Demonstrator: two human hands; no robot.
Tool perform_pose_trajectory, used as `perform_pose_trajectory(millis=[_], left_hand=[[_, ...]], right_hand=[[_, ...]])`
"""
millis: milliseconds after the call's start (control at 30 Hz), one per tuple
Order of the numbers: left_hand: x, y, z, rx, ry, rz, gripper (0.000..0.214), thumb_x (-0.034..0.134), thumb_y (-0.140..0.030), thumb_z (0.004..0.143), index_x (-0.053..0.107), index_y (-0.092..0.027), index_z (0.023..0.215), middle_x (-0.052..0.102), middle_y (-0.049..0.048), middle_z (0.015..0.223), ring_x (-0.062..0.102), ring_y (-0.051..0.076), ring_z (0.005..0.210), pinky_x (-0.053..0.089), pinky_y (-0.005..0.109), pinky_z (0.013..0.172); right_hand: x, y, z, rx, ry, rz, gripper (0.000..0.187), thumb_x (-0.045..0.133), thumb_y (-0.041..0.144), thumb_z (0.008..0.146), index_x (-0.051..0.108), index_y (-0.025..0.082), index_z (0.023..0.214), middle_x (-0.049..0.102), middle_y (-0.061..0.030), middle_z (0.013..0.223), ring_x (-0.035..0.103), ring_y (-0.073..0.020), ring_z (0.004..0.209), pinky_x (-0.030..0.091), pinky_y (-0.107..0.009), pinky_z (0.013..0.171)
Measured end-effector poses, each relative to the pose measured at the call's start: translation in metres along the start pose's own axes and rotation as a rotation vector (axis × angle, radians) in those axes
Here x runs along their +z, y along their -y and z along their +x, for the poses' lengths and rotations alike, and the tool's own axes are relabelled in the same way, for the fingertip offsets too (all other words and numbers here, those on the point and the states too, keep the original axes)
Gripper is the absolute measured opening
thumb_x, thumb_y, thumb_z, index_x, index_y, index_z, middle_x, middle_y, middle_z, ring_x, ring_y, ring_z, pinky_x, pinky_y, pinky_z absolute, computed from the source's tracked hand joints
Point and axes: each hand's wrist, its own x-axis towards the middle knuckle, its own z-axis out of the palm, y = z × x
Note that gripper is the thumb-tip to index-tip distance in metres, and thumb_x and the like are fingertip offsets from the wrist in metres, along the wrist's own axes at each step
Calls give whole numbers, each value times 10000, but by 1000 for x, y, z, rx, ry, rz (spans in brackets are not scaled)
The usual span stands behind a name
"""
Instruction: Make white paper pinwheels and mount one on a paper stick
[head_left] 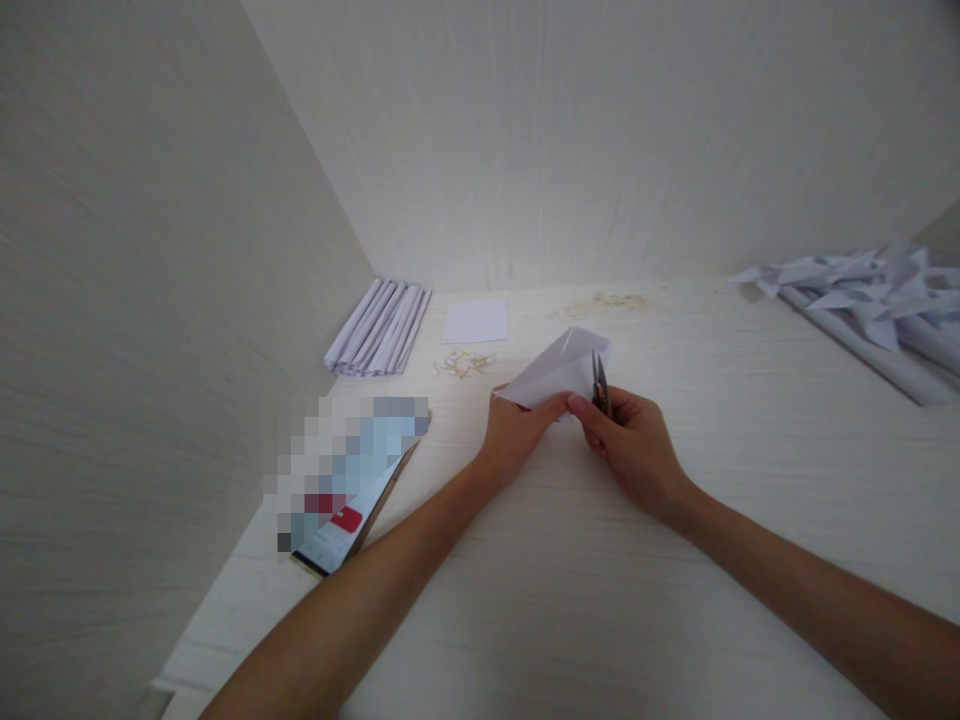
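A folded white paper (559, 372) rests on the pale wooden table (675, 560) near its middle. My left hand (517, 430) pinches the paper's near left corner, fingers closed on it. My right hand (634, 445) is closed around small metal snips (600, 385), whose blades point up against the paper's right edge. Both forearms reach in from the bottom of the view.
Several rolled white paper tubes (379, 328) lie at the back left. A small white square sheet (475, 321) and small tan bits (463, 364) lie behind the hands. Folded paper shapes and tubes (874, 300) pile at the right. A blurred card (345, 480) lies on the left. Walls enclose the left and back.
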Motion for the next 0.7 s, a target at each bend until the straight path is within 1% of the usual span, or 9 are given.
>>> perform_pose_trajectory(millis=[133, 333, 567, 700], left_hand=[[0, 0, 0, -2, -14, 4, 141, 652, -261, 561, 570, -146, 552, 549, -13, 552, 472, 100, 530, 384, 217, 492], [-1, 4, 1, 13, 14, -27, 147, 644, -276, 575, 578, -147, 547, 569, 4, 570, 504, 119, 572, 415, 236, 536], [0, 4, 1, 13, 10, -69, 133, 656, -270, 568, 598, -152, 585, 589, 0, 594, 516, 108, 569, 420, 227, 531], [0, 2, 1, 7, -1, -63, 124, 650, -265, 570, 601, -155, 597, 602, 5, 603, 530, 115, 575, 426, 230, 525]], right_hand=[[0, 0, 0, 7, 8, 27, 329, 614, 409, 668, 439, 171, 523, 328, 77, 420, 266, -51, 387, 175, -212, 371], [-1, -2, 1, 6, 27, 60, 316, 618, 388, 672, 449, 169, 520, 358, 72, 412, 284, -53, 388, 186, -210, 373], [-1, -2, 1, -1, 42, 88, 296, 621, 368, 674, 462, 165, 529, 360, 74, 411, 283, -50, 385, 184, -209, 372], [-1, -1, 0, 0, 44, 71, 317, 612, 391, 680, 455, 167, 518, 366, 70, 411, 287, -51, 380, 185, -212, 370]])
